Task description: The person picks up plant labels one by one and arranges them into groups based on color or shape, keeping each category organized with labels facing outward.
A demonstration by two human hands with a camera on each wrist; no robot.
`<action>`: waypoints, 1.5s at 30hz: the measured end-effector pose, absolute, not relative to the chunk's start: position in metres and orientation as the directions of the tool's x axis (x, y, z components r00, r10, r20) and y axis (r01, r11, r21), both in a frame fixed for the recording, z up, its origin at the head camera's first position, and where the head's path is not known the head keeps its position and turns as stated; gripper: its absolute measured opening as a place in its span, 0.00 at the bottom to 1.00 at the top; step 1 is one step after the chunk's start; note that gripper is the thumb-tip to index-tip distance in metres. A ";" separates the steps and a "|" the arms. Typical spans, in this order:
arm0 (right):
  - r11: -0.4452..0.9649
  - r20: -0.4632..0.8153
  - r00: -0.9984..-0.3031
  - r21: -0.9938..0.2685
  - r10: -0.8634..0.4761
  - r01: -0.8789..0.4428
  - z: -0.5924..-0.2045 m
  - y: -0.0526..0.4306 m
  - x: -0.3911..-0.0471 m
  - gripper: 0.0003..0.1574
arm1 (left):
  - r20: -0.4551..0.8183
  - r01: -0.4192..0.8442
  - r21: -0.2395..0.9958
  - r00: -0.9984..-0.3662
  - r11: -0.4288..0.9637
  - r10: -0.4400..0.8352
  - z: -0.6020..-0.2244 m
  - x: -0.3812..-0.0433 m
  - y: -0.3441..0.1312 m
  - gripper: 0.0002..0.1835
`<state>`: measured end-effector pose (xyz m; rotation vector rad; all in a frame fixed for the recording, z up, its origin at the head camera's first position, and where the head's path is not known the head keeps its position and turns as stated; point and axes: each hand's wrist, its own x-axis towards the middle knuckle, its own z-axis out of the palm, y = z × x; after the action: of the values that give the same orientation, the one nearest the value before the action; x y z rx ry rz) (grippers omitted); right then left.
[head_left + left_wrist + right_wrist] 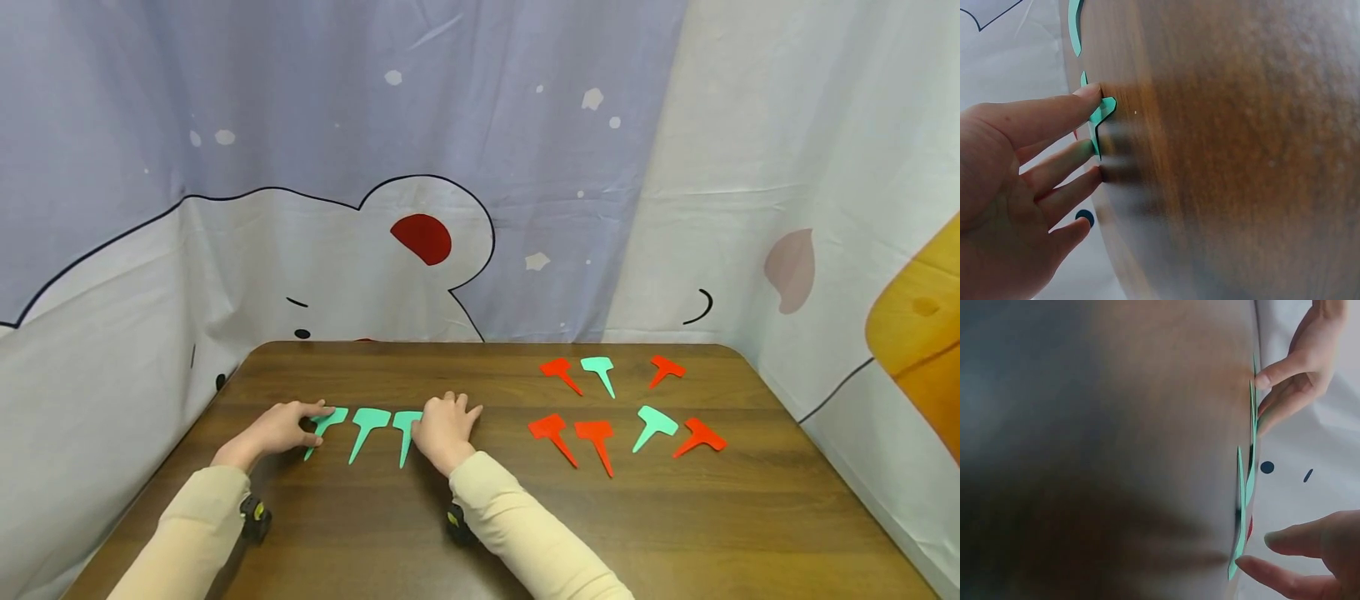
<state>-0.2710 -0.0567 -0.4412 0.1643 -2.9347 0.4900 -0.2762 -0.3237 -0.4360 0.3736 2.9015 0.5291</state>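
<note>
Three mint-green T-shaped plant labels lie in a row on the left half of the table. My left hand (281, 427) is at the leftmost green label (321, 425), its thumb and index finger spread apart and touching it. In the left wrist view the fingers of that hand are fairly straight around the label (1104, 110). The middle green label (369, 427) lies between the hands. My right hand (447, 429) is at the third green label (405, 432) and covers part of its head. In the right wrist view, its fingertip meets that label's edge (1239, 534), thumb and finger apart.
On the table's right half lie several red plant labels (595, 437), with two more green ones, one at the back (598, 367) and one nearer (654, 423). A printed curtain (555, 208) hangs behind the brown wooden table (675, 533).
</note>
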 end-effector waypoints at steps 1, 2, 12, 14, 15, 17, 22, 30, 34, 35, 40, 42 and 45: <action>0.939 0.179 -0.980 -0.312 -0.092 -0.145 -0.441 -0.055 -0.271 0.14 | -0.118 0.213 0.364 -0.955 0.907 0.272 -0.436 -0.276 -0.324 0.31; 0.936 0.182 -0.978 -0.313 -0.106 -0.160 -0.441 -0.053 -0.272 0.15 | -0.118 0.211 0.365 -0.956 0.907 0.270 -0.435 -0.276 -0.324 0.31; 0.888 0.147 -0.949 -0.336 -0.280 -0.314 -0.444 -0.032 -0.276 0.27 | -0.125 0.209 0.373 -0.954 0.904 0.272 -0.435 -0.274 -0.324 0.31; 0.887 0.146 -0.946 -0.330 -0.291 -0.323 -0.443 -0.027 -0.277 0.28 | -0.122 0.214 0.372 -0.953 0.903 0.276 -0.435 -0.274 -0.324 0.31; 0.886 0.152 -0.944 -0.329 -0.293 -0.328 -0.443 -0.024 -0.277 0.28 | -0.119 0.216 0.371 -0.953 0.903 0.277 -0.435 -0.274 -0.324 0.31; 0.887 0.153 -0.944 -0.323 -0.294 -0.329 -0.441 -0.019 -0.278 0.29 | -0.117 0.216 0.372 -0.954 0.903 0.276 -0.436 -0.275 -0.324 0.31; 0.892 0.153 -0.946 -0.320 -0.284 -0.320 -0.439 -0.005 -0.281 0.31 | -0.120 0.215 0.367 -0.954 0.905 0.275 -0.435 -0.275 -0.324 0.31; 0.899 0.173 -0.950 -0.315 -0.259 -0.303 -0.435 0.018 -0.286 0.31 | -0.118 0.213 0.367 -0.955 0.905 0.273 -0.436 -0.275 -0.325 0.31; 0.902 0.177 -0.953 -0.317 -0.245 -0.291 -0.438 0.031 -0.290 0.31 | -0.111 0.216 0.368 -0.955 0.904 0.273 -0.436 -0.275 -0.326 0.31; 0.904 0.177 -0.955 -0.319 -0.240 -0.286 -0.438 0.034 -0.291 0.31 | -0.110 0.217 0.369 -0.955 0.904 0.275 -0.436 -0.275 -0.325 0.31; 0.903 0.171 -0.960 -0.337 -0.221 -0.268 -0.440 0.049 -0.294 0.31 | -0.116 0.215 0.363 -0.955 0.907 0.273 -0.438 -0.275 -0.326 0.31; 0.900 0.172 -0.962 -0.349 -0.214 -0.263 -0.440 0.055 -0.294 0.31 | -0.114 0.216 0.356 -0.956 0.909 0.272 -0.439 -0.276 -0.326 0.31; 0.901 0.180 -0.964 -0.356 -0.195 -0.249 -0.438 0.065 -0.295 0.31 | -0.104 0.220 0.349 -0.957 0.911 0.271 -0.440 -0.277 -0.325 0.31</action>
<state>-0.2952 0.0651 -0.4380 0.3433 -2.9256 0.5762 -0.2767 -0.3251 -0.4399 0.3773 2.9228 0.5084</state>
